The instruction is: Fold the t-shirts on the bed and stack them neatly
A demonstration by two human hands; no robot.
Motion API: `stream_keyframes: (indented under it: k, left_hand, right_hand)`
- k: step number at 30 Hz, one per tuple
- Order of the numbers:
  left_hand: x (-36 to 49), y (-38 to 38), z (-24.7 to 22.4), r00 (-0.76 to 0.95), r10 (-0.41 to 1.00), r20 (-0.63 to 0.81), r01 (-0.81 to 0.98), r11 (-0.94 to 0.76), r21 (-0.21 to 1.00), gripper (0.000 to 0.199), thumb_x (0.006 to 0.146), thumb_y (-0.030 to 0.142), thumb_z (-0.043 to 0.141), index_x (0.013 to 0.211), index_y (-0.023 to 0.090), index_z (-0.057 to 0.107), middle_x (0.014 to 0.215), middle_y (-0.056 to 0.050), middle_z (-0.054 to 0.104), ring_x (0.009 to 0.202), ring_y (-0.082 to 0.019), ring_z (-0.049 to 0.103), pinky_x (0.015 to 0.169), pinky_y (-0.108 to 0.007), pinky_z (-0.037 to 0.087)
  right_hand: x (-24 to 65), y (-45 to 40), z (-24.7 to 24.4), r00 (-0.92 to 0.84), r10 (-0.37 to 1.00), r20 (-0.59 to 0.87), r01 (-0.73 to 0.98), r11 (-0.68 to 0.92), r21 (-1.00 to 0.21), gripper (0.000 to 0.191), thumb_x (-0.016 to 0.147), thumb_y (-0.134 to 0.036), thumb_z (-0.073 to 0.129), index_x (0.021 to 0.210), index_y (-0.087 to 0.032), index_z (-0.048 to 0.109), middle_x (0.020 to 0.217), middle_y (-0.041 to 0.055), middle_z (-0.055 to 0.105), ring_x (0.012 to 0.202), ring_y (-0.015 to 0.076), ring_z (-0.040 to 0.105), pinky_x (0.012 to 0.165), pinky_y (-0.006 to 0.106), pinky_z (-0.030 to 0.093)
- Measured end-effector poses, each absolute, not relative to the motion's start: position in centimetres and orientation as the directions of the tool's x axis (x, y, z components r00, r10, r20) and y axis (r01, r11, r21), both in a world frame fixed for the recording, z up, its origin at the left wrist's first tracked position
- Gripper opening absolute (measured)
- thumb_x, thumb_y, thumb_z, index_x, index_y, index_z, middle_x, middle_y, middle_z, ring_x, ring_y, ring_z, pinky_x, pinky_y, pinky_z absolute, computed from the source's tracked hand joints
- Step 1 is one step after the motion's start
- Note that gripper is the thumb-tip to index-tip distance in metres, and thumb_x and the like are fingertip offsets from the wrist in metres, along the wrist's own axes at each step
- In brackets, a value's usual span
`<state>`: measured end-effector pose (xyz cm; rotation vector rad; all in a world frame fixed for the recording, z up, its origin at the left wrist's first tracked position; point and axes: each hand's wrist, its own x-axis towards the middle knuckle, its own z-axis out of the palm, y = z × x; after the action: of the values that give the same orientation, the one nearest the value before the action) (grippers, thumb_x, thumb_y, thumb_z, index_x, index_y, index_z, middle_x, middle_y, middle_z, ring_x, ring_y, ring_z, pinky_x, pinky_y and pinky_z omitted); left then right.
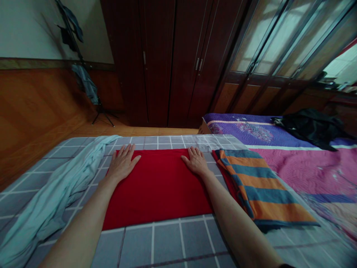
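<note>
A flat red cloth (160,186), its kind not clear, lies in a rough rectangle on a grey checked bedsheet (167,242). My left hand (124,162) rests palm down on its far left corner, thumb pointing inward. On the far right corner lies my right hand (197,160), also flat with the fingers stretched. Neither hand grips anything. Right of the red cloth sits a folded orange and teal striped cloth (264,182), on top of more red fabric (227,178). A crumpled pale turquoise cloth (58,201) stretches along the left side.
A purple and pink bedspread (295,163) covers the surface at right, with a black garment (312,126) on it. Dark wooden wardrobe doors (173,63) stand beyond the bed. At back left is a coat stand (73,37) with clothes hanging.
</note>
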<state>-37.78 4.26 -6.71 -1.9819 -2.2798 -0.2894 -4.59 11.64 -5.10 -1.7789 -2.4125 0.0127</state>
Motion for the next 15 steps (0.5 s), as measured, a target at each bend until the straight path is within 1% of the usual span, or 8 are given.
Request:
stream_keyframes:
  k: [2,4,6,11,13,15]
  left_hand:
    - [-37.9,4.2,-6.8,-0.149,0.976,0.161,0.987,0.139,0.075,0.068,0.091,0.056,0.021,0.146,0.016,0.027,0.151,-0.009,0.027,0.140,-0.031,0.019,0.110,-0.055,0.015]
    - [-38.5,4.1,-7.0,-0.238,0.963,0.123,0.970,0.230,0.078,0.069,0.091,0.057,0.020,0.145,0.014,0.030,0.150,-0.012,0.029,0.138,-0.033,0.022,0.108,-0.057,0.017]
    - [-39.4,3.9,-7.2,-0.292,0.950,0.112,0.955,0.285,0.076,0.071,0.091,0.056,0.020,0.145,0.012,0.029,0.150,-0.014,0.028,0.138,-0.034,0.021,0.107,-0.059,0.018]
    - [-40.2,3.1,-6.4,-0.284,0.958,0.031,0.957,0.281,0.070,0.071,0.090,0.056,0.020,0.146,0.013,0.027,0.153,-0.012,0.021,0.139,-0.034,0.018,0.107,-0.059,0.019]
    - [-40.0,2.3,-5.7,-0.273,0.961,0.043,0.961,0.271,0.054,0.071,0.090,0.057,0.022,0.145,0.013,0.028,0.152,-0.013,0.023,0.139,-0.035,0.019,0.106,-0.060,0.019]
    - [-39.9,0.9,-5.2,-0.214,0.972,0.093,0.976,0.210,0.055,0.071,0.090,0.055,0.024,0.145,0.012,0.028,0.151,-0.013,0.025,0.139,-0.033,0.021,0.108,-0.058,0.019]
  right_hand:
    - [-4.5,11.7,-5.2,-0.289,0.950,0.121,0.949,0.301,-0.095,0.071,0.092,-0.060,0.026,0.142,-0.010,0.034,0.149,0.0138,0.031,0.137,0.0302,0.022,0.108,0.043,0.018]
    - [-4.5,11.8,-5.3,-0.289,0.948,0.130,0.948,0.303,-0.098,0.070,0.092,-0.059,0.026,0.142,-0.011,0.035,0.149,0.0136,0.031,0.136,0.0300,0.023,0.108,0.043,0.018]
    - [-4.5,11.8,-5.4,-0.289,0.948,0.135,0.947,0.303,-0.104,0.070,0.092,-0.059,0.026,0.141,-0.011,0.036,0.148,0.0140,0.032,0.136,0.0303,0.023,0.108,0.043,0.018]
    - [-4.4,11.8,-5.4,-0.296,0.944,0.147,0.941,0.315,-0.124,0.071,0.092,-0.059,0.028,0.141,-0.010,0.036,0.148,0.0146,0.033,0.136,0.0324,0.023,0.108,0.046,0.018]
    - [-4.3,11.8,-5.4,-0.301,0.941,0.155,0.938,0.321,-0.129,0.070,0.092,-0.058,0.029,0.142,-0.010,0.034,0.148,0.0145,0.033,0.136,0.0323,0.023,0.108,0.046,0.018]
    - [-4.3,11.9,-5.5,-0.304,0.939,0.159,0.936,0.326,-0.135,0.069,0.092,-0.058,0.030,0.142,-0.010,0.035,0.148,0.0144,0.033,0.135,0.0317,0.024,0.108,0.045,0.017]
